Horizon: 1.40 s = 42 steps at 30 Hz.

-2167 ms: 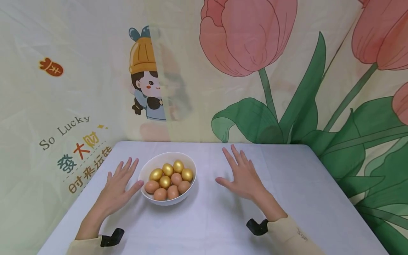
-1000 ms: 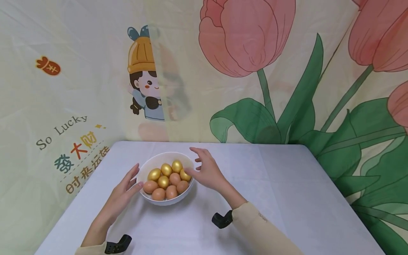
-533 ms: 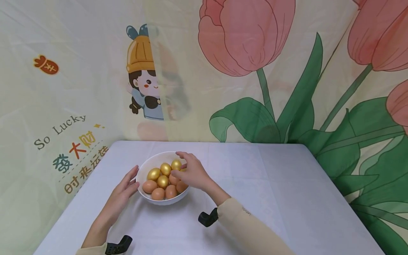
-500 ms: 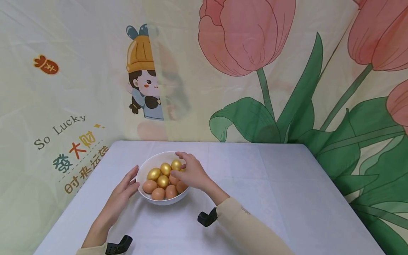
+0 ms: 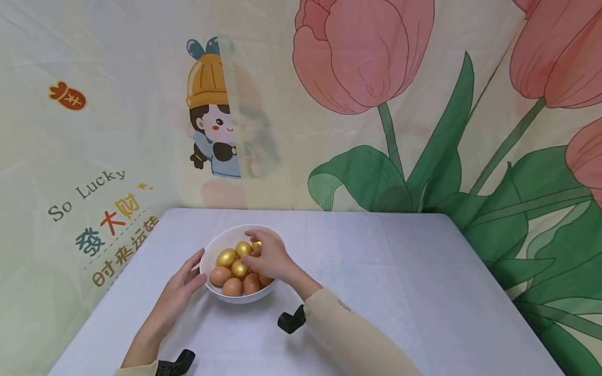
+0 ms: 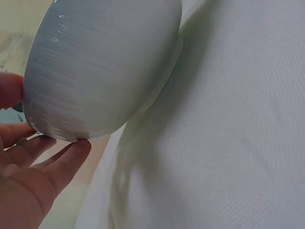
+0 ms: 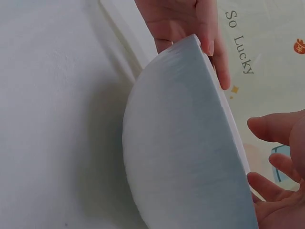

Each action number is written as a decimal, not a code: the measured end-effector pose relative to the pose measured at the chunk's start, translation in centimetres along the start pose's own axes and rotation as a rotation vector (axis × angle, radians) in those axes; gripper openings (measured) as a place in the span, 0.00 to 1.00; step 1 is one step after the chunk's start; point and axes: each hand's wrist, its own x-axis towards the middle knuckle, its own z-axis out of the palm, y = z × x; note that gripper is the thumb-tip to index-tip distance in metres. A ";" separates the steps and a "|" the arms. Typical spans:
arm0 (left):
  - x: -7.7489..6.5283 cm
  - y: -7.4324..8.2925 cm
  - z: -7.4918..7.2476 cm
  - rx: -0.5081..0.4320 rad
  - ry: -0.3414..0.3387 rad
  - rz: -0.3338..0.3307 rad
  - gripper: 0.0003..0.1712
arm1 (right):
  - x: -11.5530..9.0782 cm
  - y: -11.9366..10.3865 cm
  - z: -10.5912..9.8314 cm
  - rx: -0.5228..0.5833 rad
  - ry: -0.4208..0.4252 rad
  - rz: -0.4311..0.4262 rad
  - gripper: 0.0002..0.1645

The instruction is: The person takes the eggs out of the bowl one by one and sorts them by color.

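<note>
A white bowl (image 5: 242, 300) of eggs stands on the table, left of centre. In it, gold eggs (image 5: 226, 257) lie toward the back and brown eggs (image 5: 232, 286) toward the front. My left hand (image 5: 175, 292) touches the bowl's left side; in the left wrist view its fingertips (image 6: 78, 148) rest on the outer wall and the thumb is at the rim. Over the bowl's right part reaches my right hand (image 5: 273, 257), fingers bent and apart from the thumb, hiding some eggs. Nothing shows between its fingers in the right wrist view.
A white cloth covers the table (image 5: 376, 282). Behind it hangs a backdrop (image 5: 282, 104) printed with tulips, a cartoon figure and lettering. Each wrist wears a black camera mount, one of them the right mount (image 5: 291, 319).
Both hands have moved in to the bowl from apart. The left hand has come to its left side, its fingers drawing closer together; the right has moved left, over the eggs, fingers bending.
</note>
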 end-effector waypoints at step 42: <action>0.0 -1.1 -0.5 0.005 -0.007 0.036 0.41 | 3.6 -0.8 5.0 -0.153 -0.010 0.058 0.29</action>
